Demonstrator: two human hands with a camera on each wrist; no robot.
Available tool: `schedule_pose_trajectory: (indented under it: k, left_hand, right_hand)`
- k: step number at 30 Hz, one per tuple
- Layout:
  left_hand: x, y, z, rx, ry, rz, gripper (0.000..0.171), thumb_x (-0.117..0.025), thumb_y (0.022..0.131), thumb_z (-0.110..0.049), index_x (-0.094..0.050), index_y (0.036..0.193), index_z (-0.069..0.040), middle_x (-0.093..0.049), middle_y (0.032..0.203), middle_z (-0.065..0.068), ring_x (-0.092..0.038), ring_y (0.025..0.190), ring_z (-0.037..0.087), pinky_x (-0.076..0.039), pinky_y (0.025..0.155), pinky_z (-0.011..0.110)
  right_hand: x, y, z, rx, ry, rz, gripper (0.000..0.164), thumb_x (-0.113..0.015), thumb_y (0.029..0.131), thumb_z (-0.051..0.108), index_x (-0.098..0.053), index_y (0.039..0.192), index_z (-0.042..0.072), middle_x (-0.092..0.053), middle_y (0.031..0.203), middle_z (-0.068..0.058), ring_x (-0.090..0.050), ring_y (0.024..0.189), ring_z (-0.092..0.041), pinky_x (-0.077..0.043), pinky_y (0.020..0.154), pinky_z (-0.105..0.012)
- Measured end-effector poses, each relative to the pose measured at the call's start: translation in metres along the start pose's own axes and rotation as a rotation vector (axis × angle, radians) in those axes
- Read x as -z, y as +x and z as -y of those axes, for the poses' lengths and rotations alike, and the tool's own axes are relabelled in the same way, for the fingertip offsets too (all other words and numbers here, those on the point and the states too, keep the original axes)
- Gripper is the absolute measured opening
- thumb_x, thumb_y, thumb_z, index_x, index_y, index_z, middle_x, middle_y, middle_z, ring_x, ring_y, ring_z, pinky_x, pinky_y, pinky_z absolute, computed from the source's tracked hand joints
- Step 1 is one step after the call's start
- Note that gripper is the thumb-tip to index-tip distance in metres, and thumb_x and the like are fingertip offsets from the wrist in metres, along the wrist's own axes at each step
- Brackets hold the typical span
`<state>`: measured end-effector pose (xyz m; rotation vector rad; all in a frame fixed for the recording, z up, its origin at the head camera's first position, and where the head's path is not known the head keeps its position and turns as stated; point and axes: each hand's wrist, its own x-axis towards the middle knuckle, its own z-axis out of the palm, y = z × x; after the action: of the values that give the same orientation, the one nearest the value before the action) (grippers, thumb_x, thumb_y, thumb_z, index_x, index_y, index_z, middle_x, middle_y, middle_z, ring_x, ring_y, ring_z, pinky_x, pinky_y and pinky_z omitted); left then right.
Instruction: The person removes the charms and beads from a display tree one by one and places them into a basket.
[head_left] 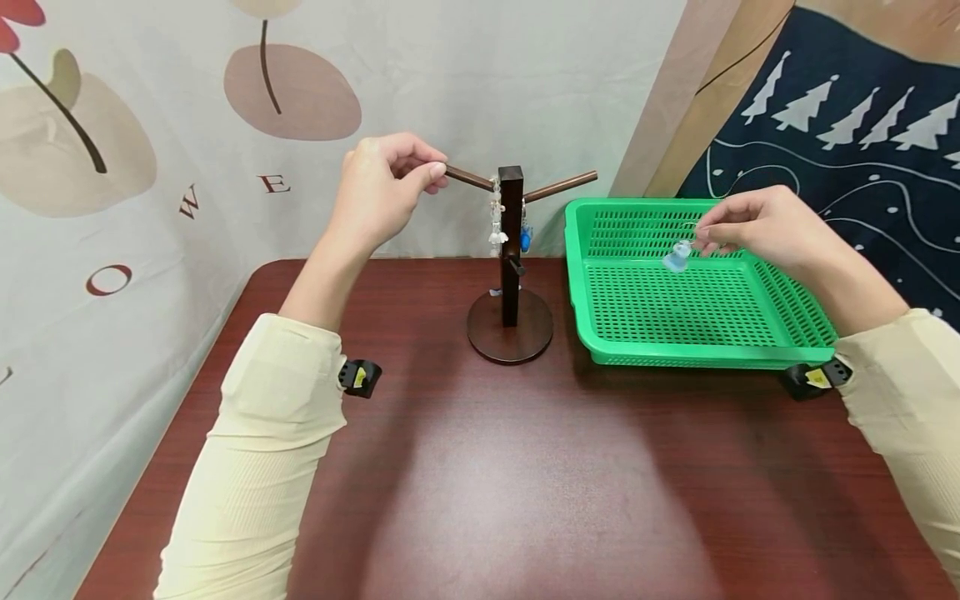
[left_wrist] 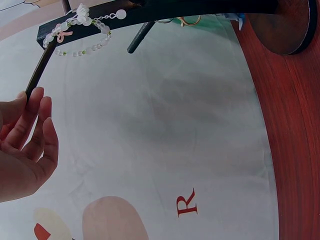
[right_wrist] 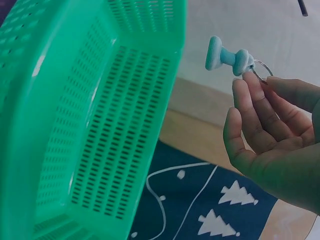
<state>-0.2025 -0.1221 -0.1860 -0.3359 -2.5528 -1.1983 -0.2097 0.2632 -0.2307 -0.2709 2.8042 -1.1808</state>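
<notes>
Stand base (left_wrist: 282, 31) cropped, left wrist view

In the head view, the stand (head_left: 511, 242) is upper centre on the tabletop (head_left: 555, 492), a beaded strand (head_left: 497, 218) on its left bar (head_left: 468, 177); the basket (head_left: 705, 356) sits just right, a cloth (head_left: 450, 92) behind.

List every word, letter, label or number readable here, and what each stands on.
"O": pale wall cloth, head view
"W": same cloth, head view
"E": same cloth, head view
"R": pale cloth, left wrist view
Partial letter, head view's left edge: cut off, unreadable
Yellow labels on wrist devices: too small to read
</notes>
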Motion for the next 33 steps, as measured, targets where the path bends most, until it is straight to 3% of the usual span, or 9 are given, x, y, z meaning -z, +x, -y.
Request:
schedule_pose_trajectory:
  k: [17,33]
  left_hand:
    - [0.0,0.0,0.0,-0.004,0.0,-0.001,0.011,-0.062,0.087,-0.01,-0.07,0.093,-0.005,-0.069,0.076,0.001,-0.059,0.068,0.003,-0.034,0.062,0.021]
    - [0.0,-0.001,0.0,0.008,-0.008,0.004,0.012,-0.061,0.087,-0.01,-0.07,0.094,-0.006,-0.069,0.076,0.0,-0.06,0.07,0.005,-0.035,0.062,0.021]
  right_hand:
    - [-0.004,-0.007,-0.028,-0.063,-0.036,0.052,0.022,-0.057,0.09,0.009,-0.061,0.1,-0.01,-0.067,0.077,-0.003,-0.062,0.066,-0.009,-0.049,0.06,-0.024]
    - [-0.005,-0.01,-0.034,-0.065,-0.008,0.098,0.017,-0.057,0.09,0.009,-0.063,0.094,-0.006,-0.066,0.076,-0.003,-0.061,0.067,-0.015,-0.049,0.061,-0.027]
